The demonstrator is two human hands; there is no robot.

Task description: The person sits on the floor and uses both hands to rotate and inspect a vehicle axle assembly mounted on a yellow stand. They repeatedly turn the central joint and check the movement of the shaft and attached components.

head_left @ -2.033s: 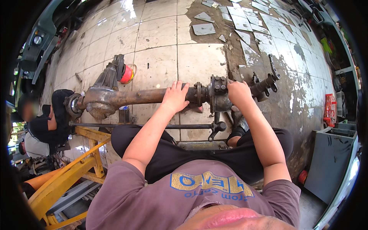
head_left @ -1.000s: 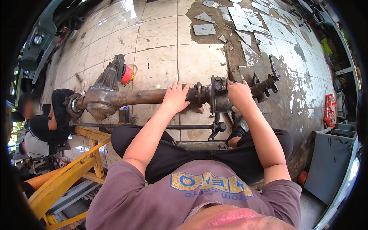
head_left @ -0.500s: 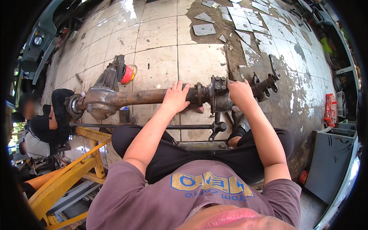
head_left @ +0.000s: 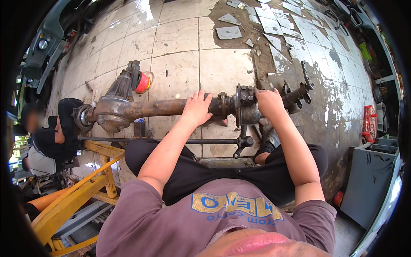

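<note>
A rusty vehicle axle (head_left: 158,108) lies across in front of my bent legs, with a round differential housing (head_left: 112,115) at its left part. My left hand (head_left: 198,108) rests over the axle tube, its fingers stretched and a little apart. At the right end is a steering knuckle (head_left: 246,99) with several bolt heads on its top plate. My right hand (head_left: 269,103) is curled against the knuckle's right side, and its fingertips are partly hidden. A long steering rod (head_left: 192,141) with a ball joint (head_left: 246,141) runs along the near side.
Yellow metal framing (head_left: 81,197) stands at the lower left, and a person (head_left: 49,137) crouches beyond it. A red round container (head_left: 142,82) sits behind the differential. Broken tiles (head_left: 229,32) lie at the back right. A grey metal cabinet (head_left: 367,184) and a red rack (head_left: 368,122) are at right.
</note>
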